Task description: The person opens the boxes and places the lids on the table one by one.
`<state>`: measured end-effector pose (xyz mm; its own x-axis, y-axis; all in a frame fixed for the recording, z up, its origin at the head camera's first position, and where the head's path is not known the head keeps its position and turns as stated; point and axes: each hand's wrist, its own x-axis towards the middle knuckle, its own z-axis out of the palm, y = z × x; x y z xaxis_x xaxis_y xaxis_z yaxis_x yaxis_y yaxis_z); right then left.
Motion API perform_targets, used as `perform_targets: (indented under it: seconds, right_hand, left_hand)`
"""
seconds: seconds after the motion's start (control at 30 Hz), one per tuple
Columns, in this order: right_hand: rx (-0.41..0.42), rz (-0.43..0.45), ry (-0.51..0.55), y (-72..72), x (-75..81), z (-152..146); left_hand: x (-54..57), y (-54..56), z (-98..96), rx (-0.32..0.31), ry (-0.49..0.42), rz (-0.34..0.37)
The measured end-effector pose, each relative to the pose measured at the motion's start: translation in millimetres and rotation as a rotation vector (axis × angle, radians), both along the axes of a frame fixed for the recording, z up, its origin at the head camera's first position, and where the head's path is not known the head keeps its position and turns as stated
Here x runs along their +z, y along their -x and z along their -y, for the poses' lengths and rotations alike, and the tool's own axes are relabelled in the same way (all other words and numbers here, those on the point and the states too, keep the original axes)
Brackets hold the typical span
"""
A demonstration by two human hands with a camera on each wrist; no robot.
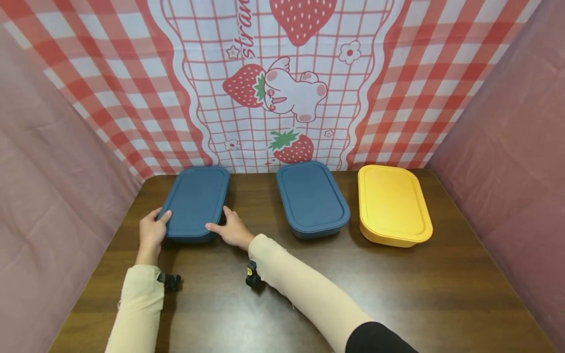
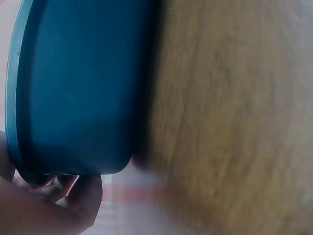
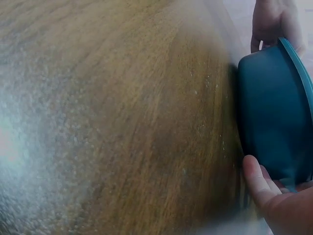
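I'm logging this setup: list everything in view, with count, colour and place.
Wood-grain table: 1, brown, foreground
Left lidded container: 1, blue, table's left
Middle lidded container: 1, blue, near the back edge
Right lidded container: 1, yellow, table's right
Strawberry-print cloth: 1, mostly red-and-white, behind table
Plain drapes: 2, pink, either side
Wrist cameras: 2, black, one per wrist
Sleeves: 2, cream (right also black), both arms
Left hand, right hand: 2, bare, gripping opposite sides of left container

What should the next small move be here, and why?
Perhaps slide the left hand and right hand a little farther back along the left blue box before moving it: they hold opposite sides, but both by the near end, with no hand at the far end.
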<state>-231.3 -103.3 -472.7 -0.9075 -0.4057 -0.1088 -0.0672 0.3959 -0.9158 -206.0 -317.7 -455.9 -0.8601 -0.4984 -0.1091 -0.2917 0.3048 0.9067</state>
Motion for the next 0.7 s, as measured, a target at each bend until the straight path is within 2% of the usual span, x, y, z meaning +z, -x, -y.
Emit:
perform_targets:
  seconds: [0.27,0.4,0.53,0.7]
  right_hand:
    - [-0.011,-0.015,-0.004,-2.5,-0.9,1.7]
    - [-0.021,-0.034,-0.012,-3.7,-1.7,2.5]
    - [-0.029,-0.045,-0.012,-4.0,-1.2,2.4]
    - [-0.024,-0.036,-0.015,-4.3,-0.2,1.8]
  left_hand:
    - [1.7,-5.2,-2.7,0.062,0.182,-0.009]
    - [2.4,-8.5,-4.1,0.052,0.295,-0.037]
    - [4.8,-11.7,-6.9,-0.019,0.456,-0.046]
    - [9.7,-17.6,-12.1,-0.157,0.638,-0.045]
